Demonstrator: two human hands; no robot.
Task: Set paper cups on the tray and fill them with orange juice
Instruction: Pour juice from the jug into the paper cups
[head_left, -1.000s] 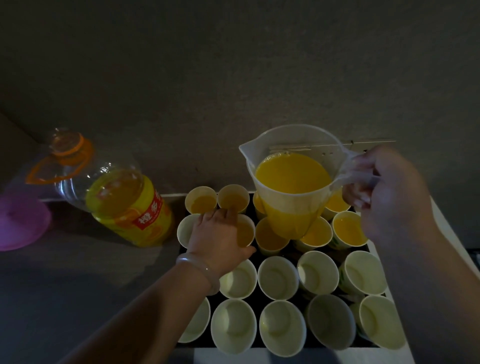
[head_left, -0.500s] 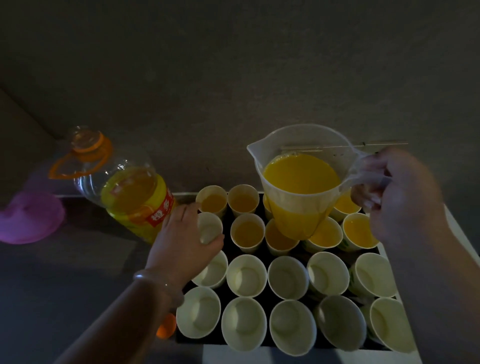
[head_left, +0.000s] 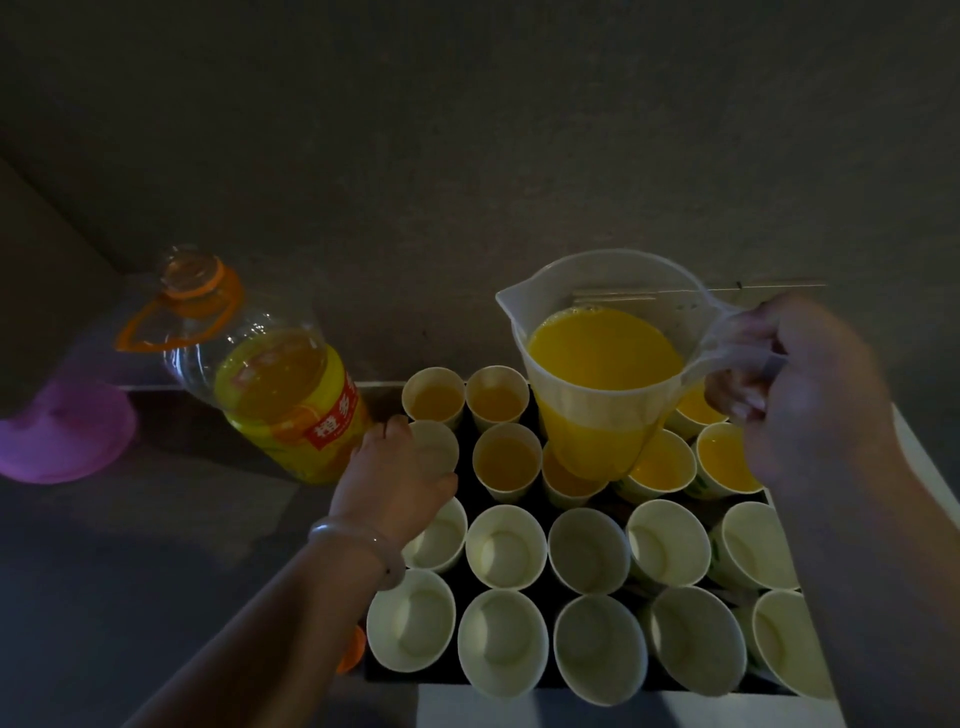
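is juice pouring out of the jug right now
No, the jug in the right hand sits level and no stream leaves its spout.

The left hand (head_left: 389, 483) is covering the near side of 1 empty cup (head_left: 436, 447), and its fingertips are hiding behind that cup. The see-through jug (head_left: 597, 415) is blocking the back cups (head_left: 693, 410), so how many are sitting there is not showing. The right hand (head_left: 810, 395) is wrapping the jug's handle and hiding most of it. The right arm is covering the right edge of the tray (head_left: 395, 675) and part of the corner cup (head_left: 779, 639). An orange cap (head_left: 354, 649) is peeking out from under the left wrist. A purple thing (head_left: 67, 441) is running off the left edge. The label on the bottle (head_left: 280, 395) is looking too small to read.
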